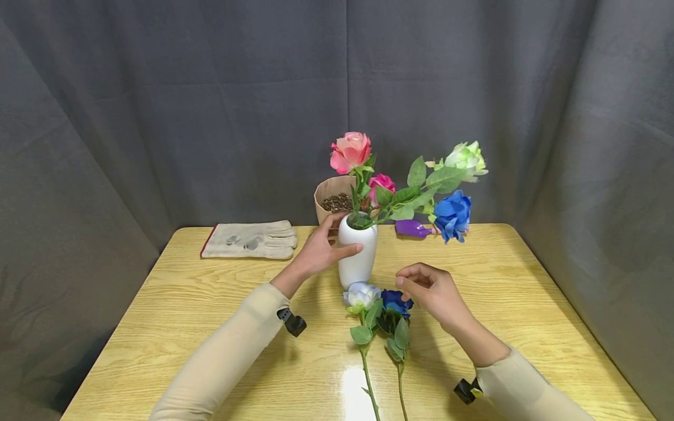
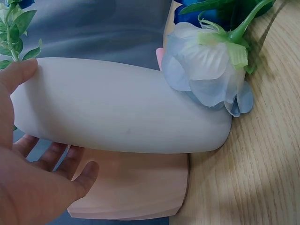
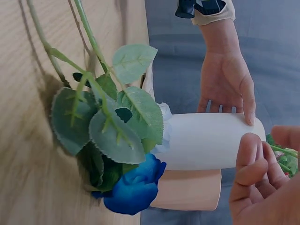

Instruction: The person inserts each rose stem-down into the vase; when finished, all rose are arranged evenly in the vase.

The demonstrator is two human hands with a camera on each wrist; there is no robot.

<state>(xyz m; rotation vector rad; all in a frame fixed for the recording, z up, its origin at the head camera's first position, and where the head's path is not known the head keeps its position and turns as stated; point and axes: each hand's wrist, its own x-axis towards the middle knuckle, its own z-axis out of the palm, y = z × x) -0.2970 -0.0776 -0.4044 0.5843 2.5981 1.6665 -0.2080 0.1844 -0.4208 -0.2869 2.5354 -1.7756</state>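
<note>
In the head view my left hand grips the white vase near its mouth, thumb on the front and fingers at the far side. Several artificial roses stand in it: a coral rose, a pink rose, a pale green rose and a blue rose, the last two leaning right. My right hand hovers right of the vase, fingers loosely bent and holding nothing. Below it on the table lie a white-blue rose, its head against the vase base, and a dark blue rose.
Behind the vase stands a tan pot filled with dark granules. A work glove lies at the back left, and a purple object at the back right. Grey curtains surround the wooden table.
</note>
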